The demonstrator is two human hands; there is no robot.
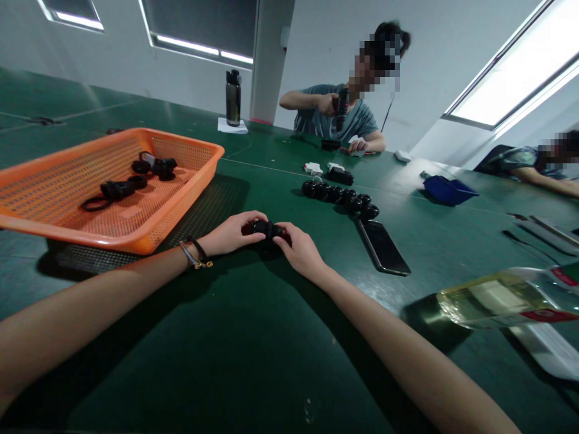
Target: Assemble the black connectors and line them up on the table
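Note:
Between both hands, just above the green table (253,337), is a small black cylindrical part (262,228). My left hand (237,232) pinches its left end, thumb in front and fingers behind. On its right end the fingers of my right hand (299,248) are closed. Much of the part is covered by the fingers, so its exact kind does not show. Beyond my right hand runs a row of round black parts (337,194) on the table. An orange basket (154,238) stands left of my left hand, with a few black ringed fittings (118,190) inside.
Right of my hands lies a phone (384,247). A bottle of yellowish liquid (497,298) lies nearer on the right. Farther back are a blue tray (449,190), a dark drinking bottle (233,99), and a person (332,114) holding a power tool. Another person sits far right.

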